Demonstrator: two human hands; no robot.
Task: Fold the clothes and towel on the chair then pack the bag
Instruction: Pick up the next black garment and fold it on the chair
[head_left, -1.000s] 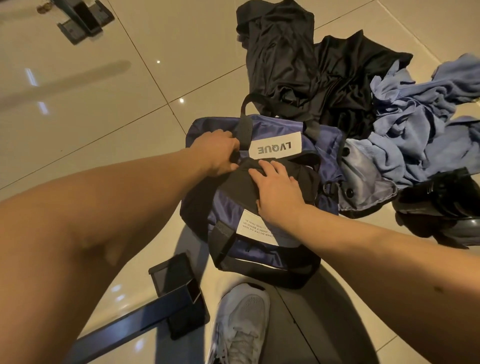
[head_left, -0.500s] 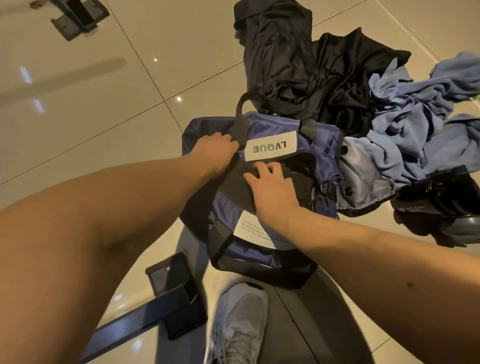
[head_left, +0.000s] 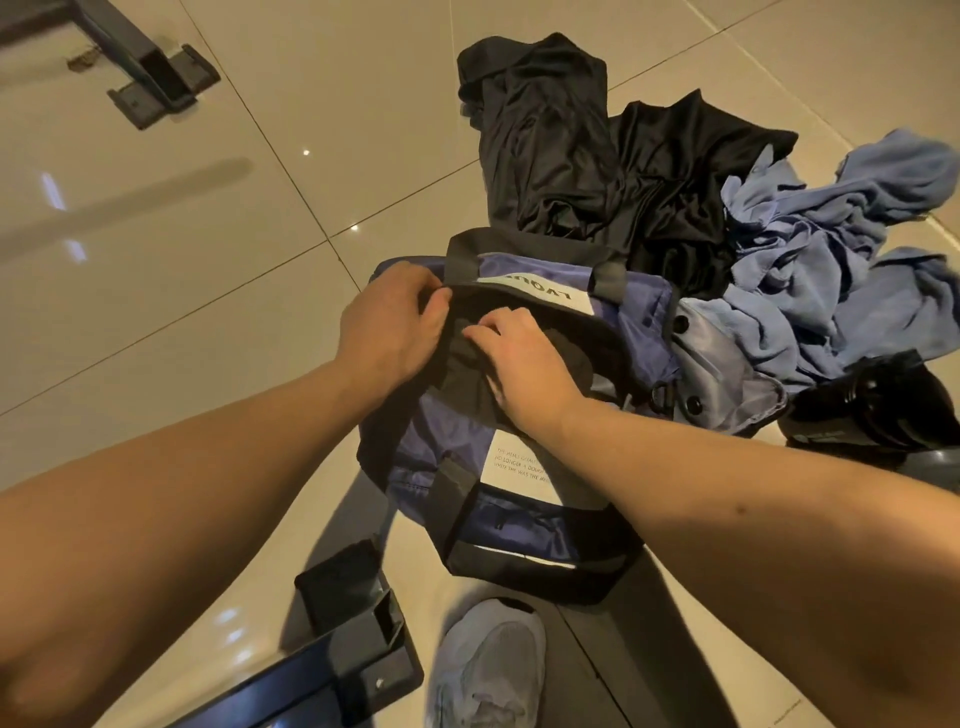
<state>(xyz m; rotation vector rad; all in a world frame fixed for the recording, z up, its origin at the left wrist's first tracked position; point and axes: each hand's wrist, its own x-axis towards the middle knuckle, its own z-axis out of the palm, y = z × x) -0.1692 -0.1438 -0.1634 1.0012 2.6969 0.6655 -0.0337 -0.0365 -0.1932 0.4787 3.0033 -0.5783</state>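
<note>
We look down on a glossy beige tiled floor (head_left: 218, 270), and at its centre lies a navy-blue fabric duffel bag with black webbing straps and white labels (head_left: 524, 530). At one o'clock from the bag we see a crumpled heap of black clothes (head_left: 587, 150), its near edge touching the bag's far side. At three o'clock a rumpled light-blue cloth (head_left: 831, 291) spreads out, pressed against the bag's end. Just beyond that, at four o'clock, sits a shiny black object (head_left: 878, 405) that we cannot identify.

Our left hand (head_left: 389, 327) rests at the bag's ten-o'clock corner, its grip pinched on the black fabric at the rim of the bag's opening (head_left: 467, 358). Our right hand (head_left: 524, 364) lies on the same black fabric at the bag's middle, fingers curled down onto it; we cannot tell whether that grip is grasping or only pressing.

At six o'clock is a pale grey sneaker (head_left: 488, 670), and at seven o'clock a black metal furniture foot (head_left: 358, 623).
</note>
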